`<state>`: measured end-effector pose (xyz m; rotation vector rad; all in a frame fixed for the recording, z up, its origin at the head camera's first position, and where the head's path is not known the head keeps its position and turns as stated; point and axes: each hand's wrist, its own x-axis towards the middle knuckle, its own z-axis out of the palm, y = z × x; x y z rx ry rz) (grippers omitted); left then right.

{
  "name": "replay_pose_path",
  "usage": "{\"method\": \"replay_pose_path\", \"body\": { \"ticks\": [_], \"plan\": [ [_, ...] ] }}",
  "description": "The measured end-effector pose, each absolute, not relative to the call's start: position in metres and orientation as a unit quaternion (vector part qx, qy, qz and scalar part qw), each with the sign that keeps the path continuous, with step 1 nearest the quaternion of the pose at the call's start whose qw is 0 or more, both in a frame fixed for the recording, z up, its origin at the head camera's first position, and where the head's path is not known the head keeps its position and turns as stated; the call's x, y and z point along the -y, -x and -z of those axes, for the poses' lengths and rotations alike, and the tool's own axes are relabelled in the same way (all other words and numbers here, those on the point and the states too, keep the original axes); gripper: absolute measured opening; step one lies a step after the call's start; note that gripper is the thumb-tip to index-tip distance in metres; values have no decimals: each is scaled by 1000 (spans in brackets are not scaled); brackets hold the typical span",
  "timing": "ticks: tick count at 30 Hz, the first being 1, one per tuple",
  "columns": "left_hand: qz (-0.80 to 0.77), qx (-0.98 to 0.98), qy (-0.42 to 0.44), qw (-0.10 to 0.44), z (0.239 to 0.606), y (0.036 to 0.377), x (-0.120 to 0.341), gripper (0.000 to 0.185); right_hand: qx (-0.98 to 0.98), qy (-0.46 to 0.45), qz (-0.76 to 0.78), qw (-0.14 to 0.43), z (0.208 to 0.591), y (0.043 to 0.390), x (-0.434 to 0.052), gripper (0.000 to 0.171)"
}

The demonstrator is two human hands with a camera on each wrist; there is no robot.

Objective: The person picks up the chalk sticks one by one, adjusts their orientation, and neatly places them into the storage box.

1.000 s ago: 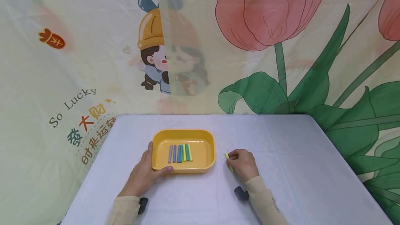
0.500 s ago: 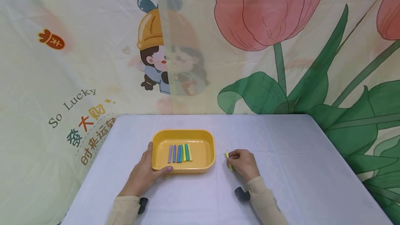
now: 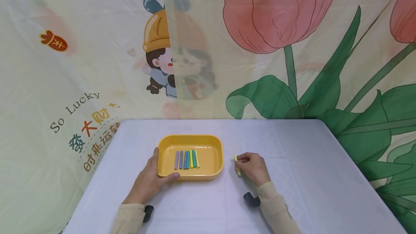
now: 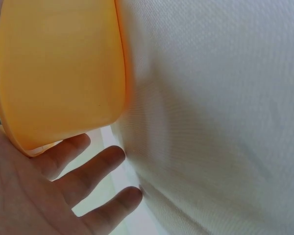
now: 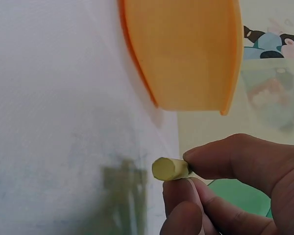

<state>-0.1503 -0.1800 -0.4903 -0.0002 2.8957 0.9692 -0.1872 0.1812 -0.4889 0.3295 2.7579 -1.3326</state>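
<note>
A yellow tray sits on the white table and holds several chalk sticks side by side, purple, blue, green and yellow. My left hand grips the tray's front left corner, thumb on the rim; the left wrist view shows its fingers spread under the tray wall. My right hand is right of the tray and pinches a pale yellow chalk stick just above the cloth. The right wrist view shows the stick's end between thumb and fingers.
The table is covered in pale cloth and reaches to a printed curtain with a tulip and a cartoon figure at the back. The tray wall lies just ahead of the right hand.
My right hand with the yellow chalk has shifted slightly up and toward the tray. The left hand and tray have stayed put.
</note>
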Motion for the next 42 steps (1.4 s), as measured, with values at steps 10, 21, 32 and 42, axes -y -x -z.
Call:
{"method": "replay_pose_path", "body": {
  "ticks": [10, 21, 32, 42],
  "plan": [
    [-321, -946, 0, 42, 492, 151, 181, 135, -838, -112, 530, 60, 471, 191, -173, 26],
    [-315, -948, 1, 42, 494, 151, 180, 135, -805, -96, 582, 66, 457, 198, -158, 27],
    [-291, -956, -11, 19, 493, 151, 179, 133, -804, -94, 582, 82, 452, 202, -144, 29],
    [-281, -959, -30, -7, 495, 151, 180, 131, -798, -87, 590, 87, 448, 205, -135, 29]
  ]
}}
